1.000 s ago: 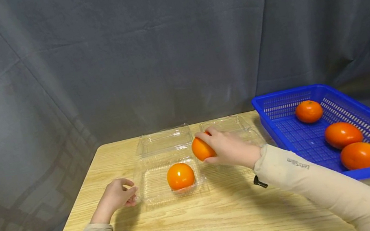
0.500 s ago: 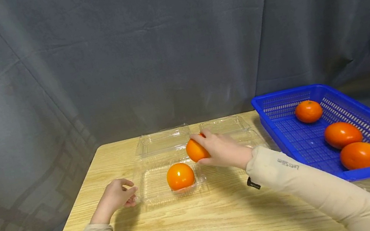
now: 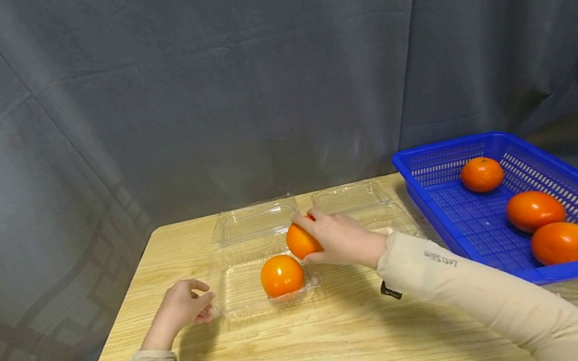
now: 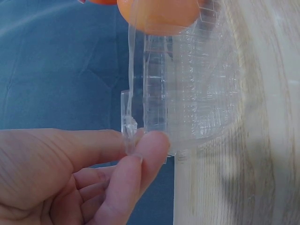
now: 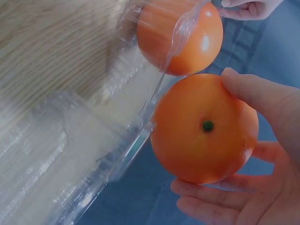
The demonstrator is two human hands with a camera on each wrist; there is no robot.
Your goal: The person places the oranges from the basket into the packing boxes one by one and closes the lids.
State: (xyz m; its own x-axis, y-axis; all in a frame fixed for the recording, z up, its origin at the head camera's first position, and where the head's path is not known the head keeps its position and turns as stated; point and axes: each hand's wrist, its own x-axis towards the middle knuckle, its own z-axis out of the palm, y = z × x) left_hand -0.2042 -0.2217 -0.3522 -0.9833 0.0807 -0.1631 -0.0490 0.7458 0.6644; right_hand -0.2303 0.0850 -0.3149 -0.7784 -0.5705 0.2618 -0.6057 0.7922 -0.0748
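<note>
My left hand [image 3: 182, 305] pinches the corner of the rim of a clear plastic clamshell container [image 3: 240, 284] between thumb and fingertips, plain in the left wrist view. One orange [image 3: 281, 276] sits in the right part of that container's base, its lid folded open behind. My right hand [image 3: 342, 239] grips a second orange [image 3: 302, 239] above the container's right edge. The right wrist view shows this held orange [image 5: 206, 129] with its green stem mark, thumb on one side and fingers on the other. It appears close to the container wall.
Another open clear container [image 3: 351, 197] stands to the right, partly hidden behind my right arm. A blue plastic basket [image 3: 459, 211] at the right holds several things, including an orange fruit [image 3: 482, 175]. Grey cloth [image 3: 249, 84] hangs behind the wooden table [image 3: 274, 357].
My right hand has moved left with its orange, to above the right edge of the container. My left hand and the orange in the container have stayed in place.
</note>
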